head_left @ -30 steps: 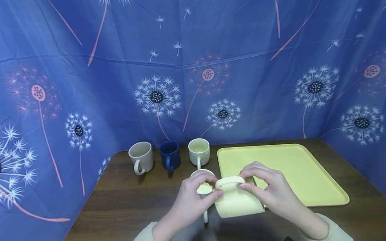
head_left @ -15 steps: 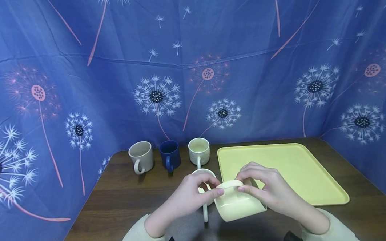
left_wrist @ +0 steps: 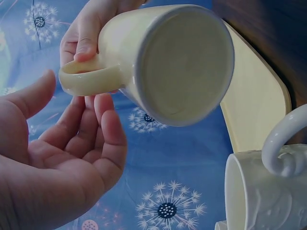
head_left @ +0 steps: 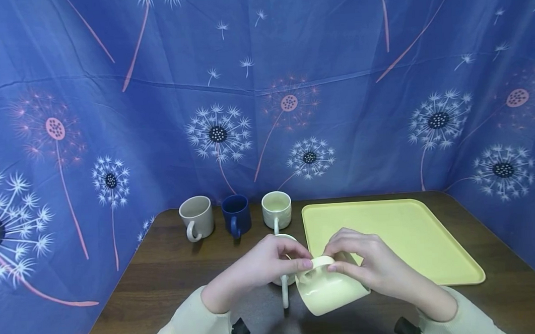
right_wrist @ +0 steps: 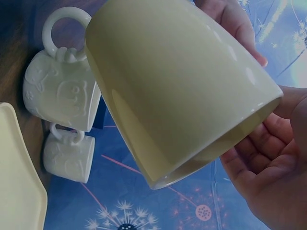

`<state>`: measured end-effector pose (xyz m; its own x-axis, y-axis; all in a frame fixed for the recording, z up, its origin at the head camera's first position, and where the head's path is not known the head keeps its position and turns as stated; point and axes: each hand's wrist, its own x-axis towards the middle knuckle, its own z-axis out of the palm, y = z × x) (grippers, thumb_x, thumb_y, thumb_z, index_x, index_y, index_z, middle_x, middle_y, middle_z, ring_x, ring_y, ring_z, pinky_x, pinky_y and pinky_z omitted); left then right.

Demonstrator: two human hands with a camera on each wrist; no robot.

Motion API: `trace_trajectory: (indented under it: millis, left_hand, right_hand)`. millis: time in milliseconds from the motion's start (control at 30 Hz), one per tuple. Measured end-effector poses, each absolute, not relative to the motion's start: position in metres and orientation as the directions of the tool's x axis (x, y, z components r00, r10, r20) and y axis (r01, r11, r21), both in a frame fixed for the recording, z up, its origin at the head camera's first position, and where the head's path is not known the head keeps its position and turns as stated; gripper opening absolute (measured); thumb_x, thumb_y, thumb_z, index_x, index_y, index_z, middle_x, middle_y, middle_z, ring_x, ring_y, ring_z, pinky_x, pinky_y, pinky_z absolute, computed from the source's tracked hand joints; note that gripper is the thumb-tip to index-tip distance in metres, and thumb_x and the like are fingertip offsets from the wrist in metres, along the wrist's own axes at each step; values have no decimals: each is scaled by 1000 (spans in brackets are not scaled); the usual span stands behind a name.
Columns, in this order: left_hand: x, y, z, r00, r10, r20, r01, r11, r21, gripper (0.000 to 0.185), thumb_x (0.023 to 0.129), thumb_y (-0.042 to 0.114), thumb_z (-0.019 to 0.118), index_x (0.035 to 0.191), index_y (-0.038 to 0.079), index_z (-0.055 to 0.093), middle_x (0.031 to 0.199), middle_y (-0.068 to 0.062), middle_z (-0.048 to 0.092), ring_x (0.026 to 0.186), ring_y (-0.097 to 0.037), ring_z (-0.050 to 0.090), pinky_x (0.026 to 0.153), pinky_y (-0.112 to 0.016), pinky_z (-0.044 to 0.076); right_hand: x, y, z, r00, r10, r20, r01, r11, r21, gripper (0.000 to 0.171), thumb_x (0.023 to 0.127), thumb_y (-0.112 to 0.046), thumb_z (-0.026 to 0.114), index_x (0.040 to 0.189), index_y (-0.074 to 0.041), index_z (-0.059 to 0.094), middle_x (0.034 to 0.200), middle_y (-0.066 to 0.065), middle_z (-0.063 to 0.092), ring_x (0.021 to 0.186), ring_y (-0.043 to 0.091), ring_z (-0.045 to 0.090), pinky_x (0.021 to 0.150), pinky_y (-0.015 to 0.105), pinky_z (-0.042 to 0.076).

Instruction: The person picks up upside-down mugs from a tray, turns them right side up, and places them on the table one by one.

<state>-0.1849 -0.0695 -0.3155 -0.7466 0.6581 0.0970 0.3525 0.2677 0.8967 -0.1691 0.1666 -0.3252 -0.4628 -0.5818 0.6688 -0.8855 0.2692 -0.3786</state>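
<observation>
right hand (head_left: 372, 267) pinching yellow mug (head_left: 330, 290) handle, tilted over tabletop (head_left: 164, 278) | left hand (head_left: 268, 265) fingers loose, barely touching | could clip white mug (head_left: 286, 274) beside it

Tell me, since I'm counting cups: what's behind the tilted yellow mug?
Behind the yellow mug stands a white embossed mug, mostly covered by the left hand; only its rim and handle show. Its inside is hidden.

A pale yellow mug (head_left: 328, 290) tilts on its side above the tabletop (head_left: 165, 288), handle uppermost, held beside the tray's near corner.
</observation>
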Motion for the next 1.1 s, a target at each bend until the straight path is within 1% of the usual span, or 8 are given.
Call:
trace_trajectory:
  millis: [233, 367, 433, 567, 633, 733, 867, 1100]
  left_hand:
    - [-186, -65, -315, -704, 708, 60, 310, 230, 922, 17, 86, 14, 68, 95, 1, 72, 83, 0, 64, 75, -2, 54, 64, -18, 46]
    - [-187, -63, -316, -679, 733, 47, 292, 211, 933, 16, 86, 11, 67, 94, -2, 71, 81, -2, 64, 74, -1, 52, 65, -18, 46]
    - [-188, -63, -317, -669, 742, 41, 287, 208, 935, 15, 87, 10, 67, 93, -3, 70, 80, -6, 66, 73, -1, 53, 64, -18, 45]
    - [-188, -61, -319, -643, 763, 58, 322, 201, 925, 12, 87, 5, 64, 90, -5, 69, 78, -17, 66, 70, 0, 53, 64, -16, 45]
    - [-187, -60, -322, -633, 772, 56, 319, 194, 928, 10, 87, 1, 63, 89, -7, 67, 76, -19, 64, 68, 0, 52, 64, -15, 44]
    - [-184, -58, -324, -640, 768, 21, 276, 204, 939, 8, 87, -2, 61, 88, -8, 66, 71, -13, 62, 68, -1, 53, 65, -15, 44]
    - [-179, -58, -323, -667, 745, -12, 236, 227, 945, 7, 87, -2, 61, 87, -5, 67, 72, -5, 61, 68, -2, 54, 67, -16, 45]
    - [-174, -59, -323, -685, 728, 10, 260, 231, 938, 5, 86, 0, 63, 85, -3, 68, 71, -6, 62, 66, -2, 51, 63, -16, 43]
  right_hand:
    - [-170, 167, -325, -437, -615, 657, -898, 257, -356, 28, 74, -4, 77, 95, -19, 66, 90, -10, 65, 85, 6, 59, 75, 16, 46]
    - [-170, 167, -326, -439, -626, 645, -897, 260, -358, 27, 75, -6, 77, 96, -20, 66, 91, -11, 65, 85, 5, 58, 74, 16, 46]
    - [-170, 167, -326, -437, -629, 643, -897, 258, -358, 27, 76, -6, 76, 97, -20, 65, 91, -11, 65, 85, 5, 57, 74, 16, 45]
    - [-171, 167, -326, -428, -637, 641, -901, 242, -361, 27, 76, -5, 76, 97, -19, 65, 92, -10, 65, 86, 6, 57, 74, 16, 45]
    - [-171, 168, -327, -426, -641, 638, -901, 235, -365, 27, 76, -6, 76, 97, -19, 66, 92, -10, 64, 86, 6, 57, 74, 16, 45]
    - [-171, 168, -329, -425, -646, 634, -900, 225, -373, 27, 76, -7, 76, 97, -19, 66, 92, -9, 64, 86, 6, 57, 74, 17, 45]
    - [-170, 167, -328, -420, -655, 628, -901, 217, -375, 26, 76, -8, 76, 97, -19, 66, 92, -9, 64, 87, 6, 57, 76, 17, 46]
    - [-171, 165, -324, -397, -675, 622, -911, 207, -356, 25, 76, -9, 77, 97, -20, 67, 92, -11, 65, 86, 6, 58, 76, 17, 46]
